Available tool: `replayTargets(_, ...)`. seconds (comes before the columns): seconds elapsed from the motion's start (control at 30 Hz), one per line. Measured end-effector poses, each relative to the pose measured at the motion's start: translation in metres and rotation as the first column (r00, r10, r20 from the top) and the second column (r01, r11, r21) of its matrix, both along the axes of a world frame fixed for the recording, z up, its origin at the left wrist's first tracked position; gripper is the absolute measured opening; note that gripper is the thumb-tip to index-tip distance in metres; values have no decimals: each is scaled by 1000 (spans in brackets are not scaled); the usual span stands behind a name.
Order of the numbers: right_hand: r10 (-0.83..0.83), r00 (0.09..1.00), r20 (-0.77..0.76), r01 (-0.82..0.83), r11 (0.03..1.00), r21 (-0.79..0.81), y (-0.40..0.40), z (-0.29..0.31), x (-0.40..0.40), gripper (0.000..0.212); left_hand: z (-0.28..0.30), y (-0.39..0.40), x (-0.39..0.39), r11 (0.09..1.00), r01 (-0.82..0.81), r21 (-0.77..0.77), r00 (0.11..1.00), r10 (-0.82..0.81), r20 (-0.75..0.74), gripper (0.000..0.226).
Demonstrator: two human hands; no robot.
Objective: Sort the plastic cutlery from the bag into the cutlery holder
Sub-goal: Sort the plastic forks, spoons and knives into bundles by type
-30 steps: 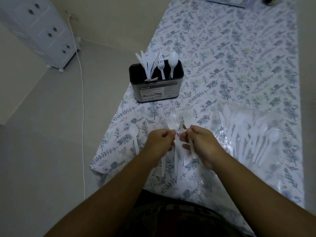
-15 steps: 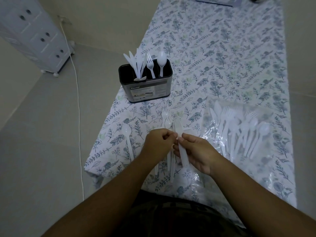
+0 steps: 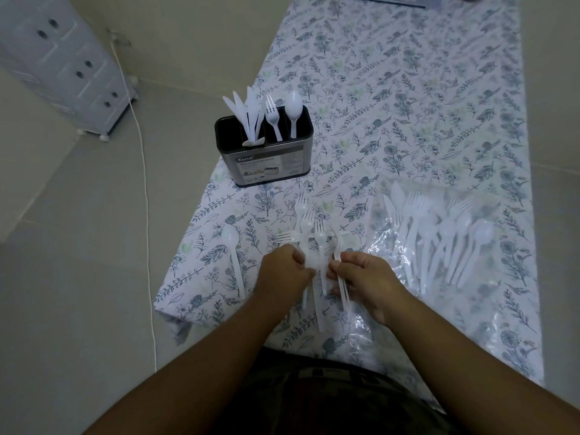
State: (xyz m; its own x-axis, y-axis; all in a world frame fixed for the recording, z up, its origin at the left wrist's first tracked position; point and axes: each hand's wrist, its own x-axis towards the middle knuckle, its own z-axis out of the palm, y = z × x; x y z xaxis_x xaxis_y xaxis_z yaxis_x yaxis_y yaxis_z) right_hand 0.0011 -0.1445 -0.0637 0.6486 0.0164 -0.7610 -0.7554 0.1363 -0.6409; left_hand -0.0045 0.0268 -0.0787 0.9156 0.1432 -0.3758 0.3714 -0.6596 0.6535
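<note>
1. Both hands sit just in front of the cutlery holder, curled around a bunch of thin, glossy white plastic forks. The left hand pinches near the heads; the right hand grips the handles.
2. Half a second ago the forks lay closer together; now one sticks out sideways to the left, and four show.
3. One lone spoon lies left of the hands.
4. The holder, a dark rounded metal box, has several knives, one fork and one spoon.
5. The crinkly clear bag, right of the holder, has too many pieces to count.
</note>
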Motion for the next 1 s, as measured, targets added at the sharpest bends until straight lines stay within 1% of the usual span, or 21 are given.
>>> replayTargets(0.07,24,1000,19,-24,999,-25,3,1,0,22,3,2,-2,999,-19,-46,999,22,47,23)
replayTargets(0.17,60,997,52,-58,998,-37,8,2,0,28,10,-4,-3,991,-50,-127,995,61,80,21)
replayTargets(0.2,61,996,63,-59,998,-36,9,1,0,30,10,-7,-3,974,-83,-209,994,97,55,22)
replayTargets(0.27,57,996,64,-57,998,-11,8,2,0,29,11,-12,-3,887,-191,-420,982,177,-73,29)
replayTargets(0.3,51,997,57,-53,998,28,8,4,0,25,10,-13,-4,848,-218,-483,976,182,-120,30)
replayTargets(0.37,31,999,34,-35,993,116,7,7,-1,25,6,-16,-5,884,-125,-450,992,109,-61,26)
replayTargets(0.43,11,1000,13,-12,989,145,7,8,-2,26,8,-18,-6,936,-6,-353,1000,15,22,20)
replayTargets(0.47,0,1000,8,-1,989,146,6,8,-3,23,10,-20,-5,958,70,-279,996,-54,66,19)
replayTargets(0.53,-16,1000,11,14,992,128,4,7,-4,15,15,-25,-3,964,242,-107,964,-227,137,26)
replayTargets(0.57,-15,1000,15,14,994,105,3,7,-5,13,17,-28,-1,951,308,-34,943,-301,142,28)
replayTargets(0.6,-12,1000,21,10,997,80,2,6,-5,12,18,-29,2,941,338,11,933,-336,132,28)
replayTargets(0.63,-4,1000,25,3,998,56,0,6,-6,11,17,-30,5,942,335,31,933,-336,128,25)
replayTargets(0.67,1,1000,30,-2,999,37,-1,6,-6,14,14,-31,10,953,299,46,945,-303,123,21)
replayTargets(0.73,-1,999,40,1,1000,21,-4,4,-6,26,11,-31,19,979,184,91,975,-194,112,15)
replayTargets(0.8,-6,999,49,5,1000,23,-7,2,-7,30,7,-32,29,985,102,138,990,-114,86,21)
replayTargets(0.9,-15,999,45,14,1000,11,-10,-1,-8,24,0,-35,41,986,15,163,999,-20,28,26)
replayTargets(1.0,12,998,61,-12,1000,-10,-13,2,-8,5,-6,-38,48,988,-30,151,1000,29,4,23)
